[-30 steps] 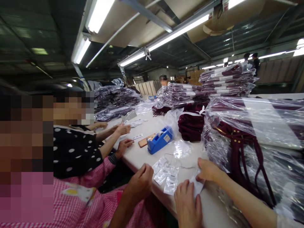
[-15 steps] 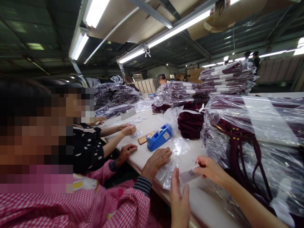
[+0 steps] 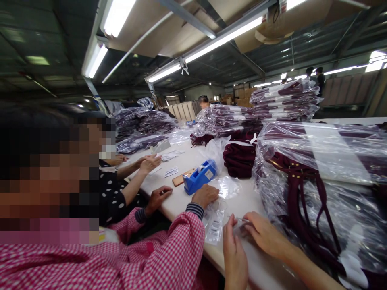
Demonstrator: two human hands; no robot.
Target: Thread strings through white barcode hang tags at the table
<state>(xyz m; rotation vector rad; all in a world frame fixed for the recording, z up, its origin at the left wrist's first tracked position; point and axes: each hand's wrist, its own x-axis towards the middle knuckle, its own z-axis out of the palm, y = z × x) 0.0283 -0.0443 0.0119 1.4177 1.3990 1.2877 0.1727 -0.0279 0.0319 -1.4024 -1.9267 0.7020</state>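
Right hand: fingers pinched on a small clear tag packet just above the desk.
Left hand: upright beside the packet, fingertips touching it, loosely open.
Nearby: co-worker's hand by a blue tape dispenser.

We log a long white counter running from lower right toward the upper centre of the frame. On it, centre frame: a blue tape dispenser, a tan flat item touching its left side, and small white tags further left. Clear tag sleeves lie near the lower-centre edge. Bagged maroon garments fill the right; unbagged maroon garments sit just beside them. More bagged stacks stand behind.
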